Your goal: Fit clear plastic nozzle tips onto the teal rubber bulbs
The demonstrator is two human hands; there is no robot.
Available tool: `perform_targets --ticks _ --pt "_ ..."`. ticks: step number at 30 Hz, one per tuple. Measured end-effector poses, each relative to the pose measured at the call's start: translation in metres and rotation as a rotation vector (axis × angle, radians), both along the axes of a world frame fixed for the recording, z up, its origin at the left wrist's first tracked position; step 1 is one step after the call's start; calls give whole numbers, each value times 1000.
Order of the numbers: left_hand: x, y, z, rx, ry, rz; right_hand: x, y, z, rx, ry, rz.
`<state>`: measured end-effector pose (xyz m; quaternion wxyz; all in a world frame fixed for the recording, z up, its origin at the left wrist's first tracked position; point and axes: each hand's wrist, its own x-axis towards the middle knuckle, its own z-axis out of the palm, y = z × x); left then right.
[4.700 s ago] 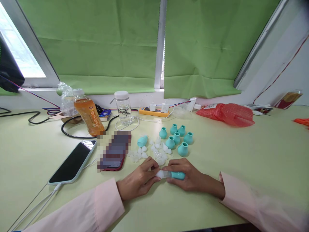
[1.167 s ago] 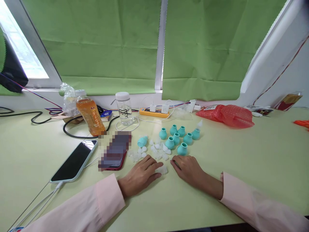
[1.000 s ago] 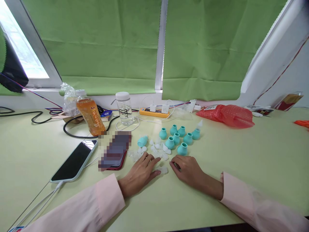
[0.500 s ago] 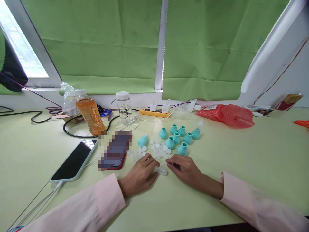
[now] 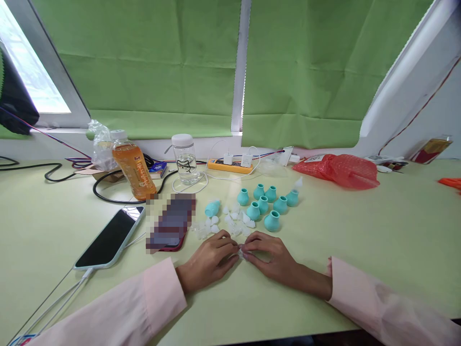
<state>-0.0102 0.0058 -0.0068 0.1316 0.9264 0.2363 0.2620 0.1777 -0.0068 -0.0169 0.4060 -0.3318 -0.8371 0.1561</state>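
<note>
My left hand (image 5: 215, 255) and my right hand (image 5: 268, 254) meet low over the table. Between their fingertips sits a small clear plastic piece (image 5: 241, 253), mostly covered by the fingers; both hands pinch it. Just beyond them lies a scatter of translucent white plastic pieces (image 5: 236, 223). Several turquoise pot-shaped pieces with open necks (image 5: 272, 221) stand behind my right hand. One of them, at the back right, has a clear pointed tip (image 5: 298, 183) on it. Another turquoise piece (image 5: 212, 208) lies on its side beyond my left hand.
Left of my hands lie a dark phone with a red case (image 5: 173, 223) and a charging phone (image 5: 111, 238). Behind stand an orange drink bottle (image 5: 134, 168) and a clear bottle (image 5: 186, 166). A yellow power strip (image 5: 230, 166) and red bubble wrap (image 5: 338, 170) lie along the wall.
My right hand has moved left and its fingertips have closed on the clear plastic piece that my left hand was holding. The turquoise pieces have stayed where they were.
</note>
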Motion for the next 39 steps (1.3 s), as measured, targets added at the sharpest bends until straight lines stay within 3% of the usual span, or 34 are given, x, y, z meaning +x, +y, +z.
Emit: perform_targets --ticks 15,27,39 --pt "-1 1 -1 -158 27 146 -2 3 1 16 25 67" --pt "-1 2 1 -194 33 140 -2 2 2 -18 -9 60" --pt "-1 2 -1 -115 29 82 -2 1 3 -113 55 64"
